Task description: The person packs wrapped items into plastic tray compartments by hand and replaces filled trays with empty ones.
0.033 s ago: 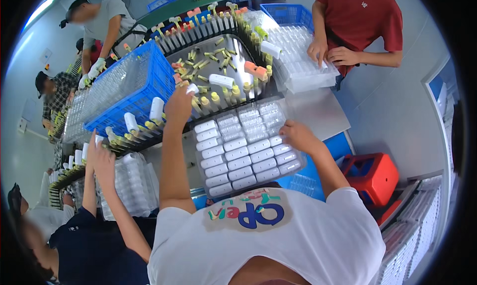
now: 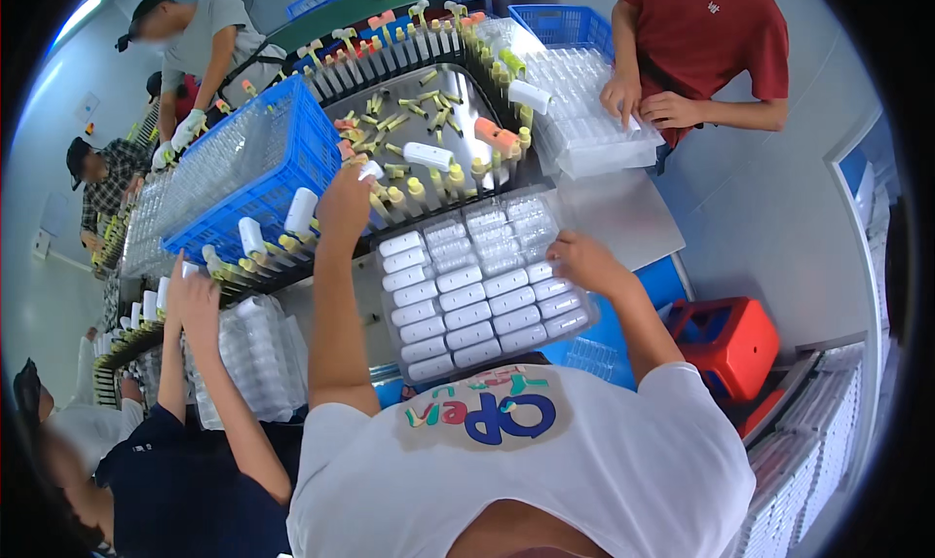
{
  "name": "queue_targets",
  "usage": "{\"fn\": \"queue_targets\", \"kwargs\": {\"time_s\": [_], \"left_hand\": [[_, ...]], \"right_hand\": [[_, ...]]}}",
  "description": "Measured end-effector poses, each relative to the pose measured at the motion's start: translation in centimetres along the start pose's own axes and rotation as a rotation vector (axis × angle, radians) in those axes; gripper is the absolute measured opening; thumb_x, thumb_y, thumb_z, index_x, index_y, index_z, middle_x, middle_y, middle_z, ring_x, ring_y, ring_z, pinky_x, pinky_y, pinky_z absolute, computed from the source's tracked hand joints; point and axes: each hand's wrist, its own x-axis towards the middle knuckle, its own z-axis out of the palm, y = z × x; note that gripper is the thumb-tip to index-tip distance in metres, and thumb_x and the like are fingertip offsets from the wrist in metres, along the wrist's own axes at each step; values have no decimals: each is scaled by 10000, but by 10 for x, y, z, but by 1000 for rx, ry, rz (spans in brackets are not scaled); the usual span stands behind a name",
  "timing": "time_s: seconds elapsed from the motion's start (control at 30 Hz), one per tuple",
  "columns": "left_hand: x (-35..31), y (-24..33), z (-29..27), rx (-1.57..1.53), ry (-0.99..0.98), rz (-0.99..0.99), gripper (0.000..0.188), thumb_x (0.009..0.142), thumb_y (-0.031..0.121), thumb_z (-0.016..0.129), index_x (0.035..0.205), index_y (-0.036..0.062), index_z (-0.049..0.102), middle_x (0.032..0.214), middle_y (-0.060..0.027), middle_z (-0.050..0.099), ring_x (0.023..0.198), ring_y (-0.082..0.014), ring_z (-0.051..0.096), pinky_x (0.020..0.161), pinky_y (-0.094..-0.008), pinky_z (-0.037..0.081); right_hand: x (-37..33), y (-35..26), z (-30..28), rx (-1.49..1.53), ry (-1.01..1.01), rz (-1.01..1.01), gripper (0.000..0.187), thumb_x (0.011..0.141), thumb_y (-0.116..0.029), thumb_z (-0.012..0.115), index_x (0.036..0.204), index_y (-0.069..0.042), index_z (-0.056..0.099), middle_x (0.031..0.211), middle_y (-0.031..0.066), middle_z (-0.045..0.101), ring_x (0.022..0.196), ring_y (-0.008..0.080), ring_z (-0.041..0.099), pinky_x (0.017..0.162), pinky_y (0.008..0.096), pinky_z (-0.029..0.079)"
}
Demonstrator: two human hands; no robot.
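My left hand (image 2: 346, 205) reaches to the near row of yellow-tipped pegs (image 2: 417, 188), its fingers closed round a small white plastic shell (image 2: 371, 169) that is partly hidden by them. At the right edge of a clear plastic tray (image 2: 392, 336), my right hand (image 2: 586, 263) has its fingers curled on the rim. White oblong shells (image 2: 467, 315) fill the tray's near rows and left column. Its far pockets (image 2: 497, 237) show only clear plastic. Beyond the pegs, another white shell (image 2: 429, 156) lies over the metal tray.
Small yellow-green pieces (image 2: 390, 122) lie scattered in the metal tray (image 2: 472, 95). A blue crate (image 2: 317, 139) with clear trays stands left. A co-worker's hands (image 2: 195, 300) work nearby; another person handles stacked clear trays (image 2: 584, 100). A red stool (image 2: 730, 349) stands at right.
The view has shifted very slightly. The co-worker's fingers at left have curled in. My own hands hold practically the same places.
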Motion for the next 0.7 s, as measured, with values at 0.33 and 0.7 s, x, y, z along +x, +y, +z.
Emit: {"fn": "queue_targets", "kwargs": {"time_s": [0.33,0.7], "left_hand": [[-84,17,-3,203,392,102,411,801,128,671,1189,51,558,1175,-150,567,1108,-355,526,900,-482,435],[-113,22,54,66,-120,146,258,818,143,666,1059,66,617,1110,-83,550,1066,-291,525,871,-434,450]], "right_hand": [[67,37,-55,880,590,121,340,940,-173,597,1258,-59,560,815,69,635,705,80,586,607,252,492],[194,21,-74,7,686,196,341,836,-343,587,1042,-101,711,909,207,685,849,349,667,770,445,526]]}}
